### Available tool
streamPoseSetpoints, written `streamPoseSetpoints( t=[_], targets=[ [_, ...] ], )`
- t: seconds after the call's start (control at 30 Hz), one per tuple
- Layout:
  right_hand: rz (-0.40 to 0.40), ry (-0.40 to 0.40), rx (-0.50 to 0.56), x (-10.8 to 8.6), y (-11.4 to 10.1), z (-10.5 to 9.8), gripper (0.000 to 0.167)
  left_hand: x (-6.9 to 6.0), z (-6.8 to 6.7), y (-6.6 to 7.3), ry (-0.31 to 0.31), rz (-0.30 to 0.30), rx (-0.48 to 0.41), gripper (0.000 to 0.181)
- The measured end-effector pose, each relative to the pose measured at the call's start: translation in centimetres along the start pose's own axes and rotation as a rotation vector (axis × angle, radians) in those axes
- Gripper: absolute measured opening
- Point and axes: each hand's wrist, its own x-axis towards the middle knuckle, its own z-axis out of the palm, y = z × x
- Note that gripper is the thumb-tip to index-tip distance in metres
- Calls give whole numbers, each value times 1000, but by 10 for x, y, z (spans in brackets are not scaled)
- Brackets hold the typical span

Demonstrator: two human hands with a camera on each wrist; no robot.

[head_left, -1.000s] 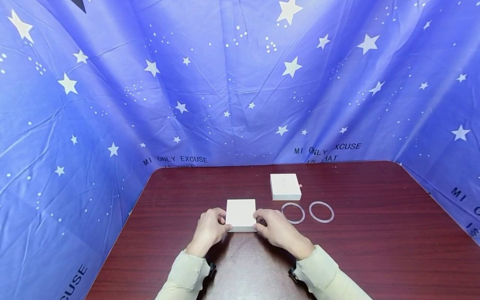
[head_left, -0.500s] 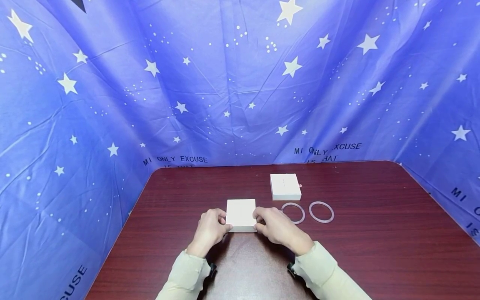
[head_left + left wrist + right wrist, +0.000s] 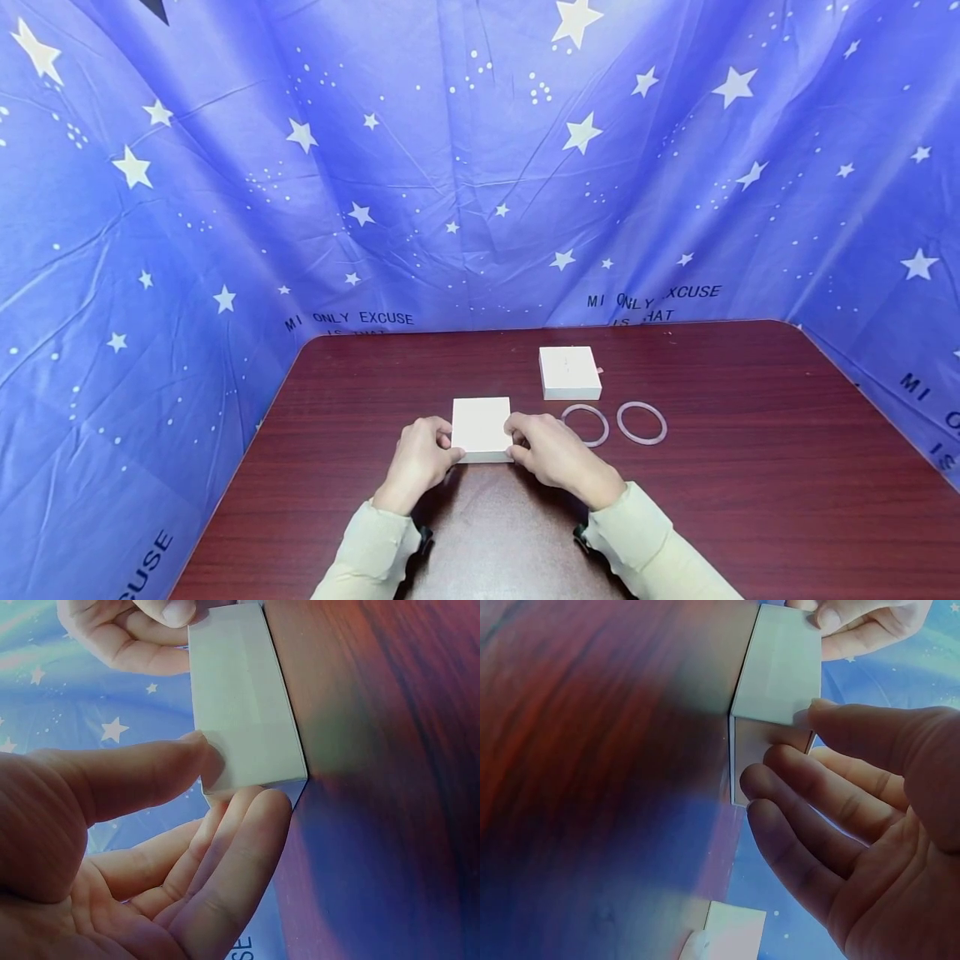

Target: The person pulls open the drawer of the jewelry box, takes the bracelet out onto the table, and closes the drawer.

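Observation:
A flat, square white box (image 3: 482,426) lies on the table in the head view, between both hands. My left hand (image 3: 417,456) grips its left side, thumb at the near left corner. On the opposite side my right hand (image 3: 558,454) holds it, thumb at the near right corner and fingers along the side. The left wrist view shows the box's pale near face (image 3: 244,697) with my left thumb (image 3: 142,776) against it. In the right wrist view, my right fingers (image 3: 810,802) lie along the end of the box. Its contents are hidden.
A second white box (image 3: 570,372) with a small pink tab sits farther back on the right. Two pale purple rings (image 3: 642,423) lie flat in front of it, the left one partly behind my right hand. The dark red table (image 3: 750,483) meets a blue star-printed curtain (image 3: 465,167).
My right forearm has shifted very slightly. Both hands keep their hold on the white box, which stays in place.

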Motion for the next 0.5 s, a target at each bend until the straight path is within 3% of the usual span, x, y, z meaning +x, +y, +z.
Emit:
streamPoseSetpoints(
  t=[0.23, 0.5],
  targets=[
    [-42, 5, -34, 0, 0, 1, 30, 0, 0, 0, 4, 1, 4, 28],
    [-46, 16, -51, 1, 0, 1, 25, -1, 1, 0, 4, 1, -10, 29]
  ],
)
